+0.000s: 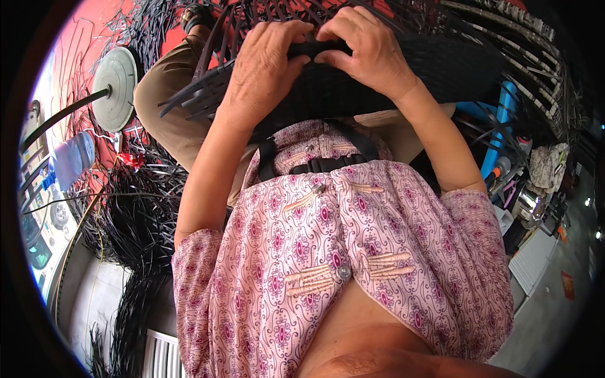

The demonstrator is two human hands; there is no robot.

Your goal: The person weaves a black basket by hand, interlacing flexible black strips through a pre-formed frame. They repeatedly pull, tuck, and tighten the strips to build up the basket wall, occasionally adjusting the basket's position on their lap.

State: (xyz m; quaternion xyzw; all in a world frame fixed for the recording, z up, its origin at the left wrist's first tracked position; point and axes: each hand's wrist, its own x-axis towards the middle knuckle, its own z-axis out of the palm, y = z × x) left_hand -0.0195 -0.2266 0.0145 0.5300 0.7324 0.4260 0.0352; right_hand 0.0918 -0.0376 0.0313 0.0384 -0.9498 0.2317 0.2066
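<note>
A black woven basket-like piece (353,91) lies across my lap, with many loose flat strips (268,11) standing out along its far edge. At that edge, my left hand (261,72) closes its thumb and fingers on a dark flat strip (307,49). Facing it, my right hand (372,53) pinches the same dark band, thumb below and fingers curled over the top. The two hands are close together, fingertips nearly meeting. Under the fingers, the exact path of the strip through the weave is hidden.
Heaps of loose black strips (138,217) lie at the left. Beyond them are a round grey disc base (116,79) with a curved rod and a bluish plastic bottle (74,160). At the right are a blue bar (501,126), tools and metal odds (529,205), and a dark-and-pale slatted framework (529,50).
</note>
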